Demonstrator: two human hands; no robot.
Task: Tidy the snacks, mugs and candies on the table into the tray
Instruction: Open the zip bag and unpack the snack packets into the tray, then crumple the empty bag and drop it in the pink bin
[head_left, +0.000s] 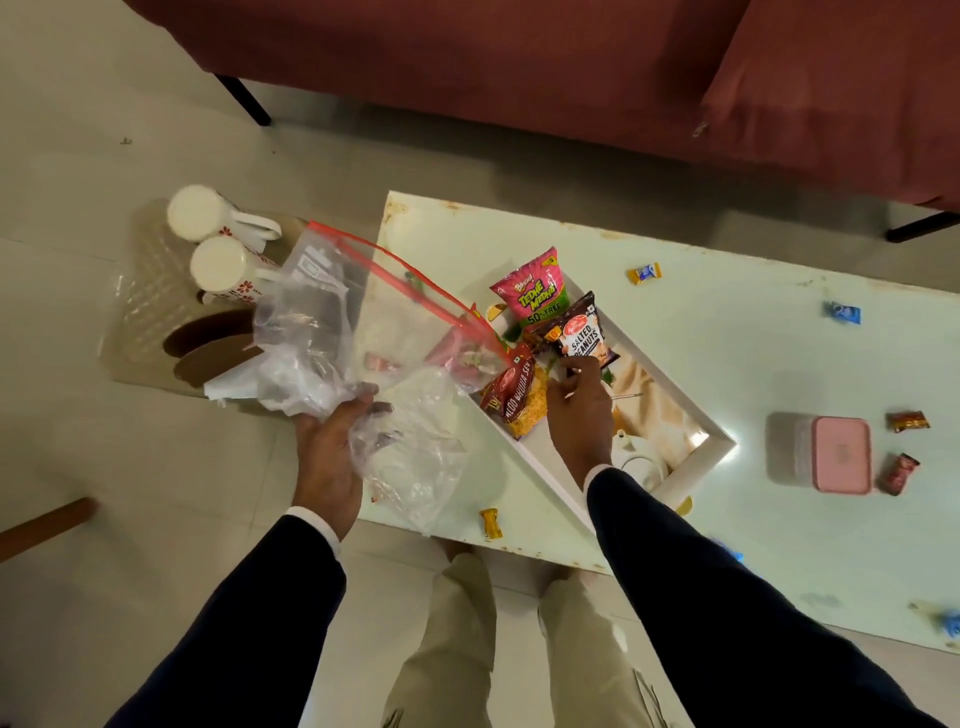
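Observation:
My left hand (332, 447) grips a clear zip bag (363, 332) with a red seal strip, held up over the table's left end. My right hand (576, 400) reaches into the white tray (696, 457), fingers pinched on the lower edge of the black salted peanuts packet (582, 332). A pink snack packet (530, 291) and a red sev packet (514, 389) lie in the tray beside it. A white teapot (639, 462) stands in the tray under my right wrist. Wrapped candies lie loose on the table: yellow (644, 273), blue (841, 313), red (906, 421), gold (491, 522).
Two white flowered mugs (218, 244) sit upside down on a clear basket on the floor to the left, next to brown coasters (218, 343). A pink lidded box (841, 454) stands on the table's right part. A maroon sofa (519, 62) lies beyond the table.

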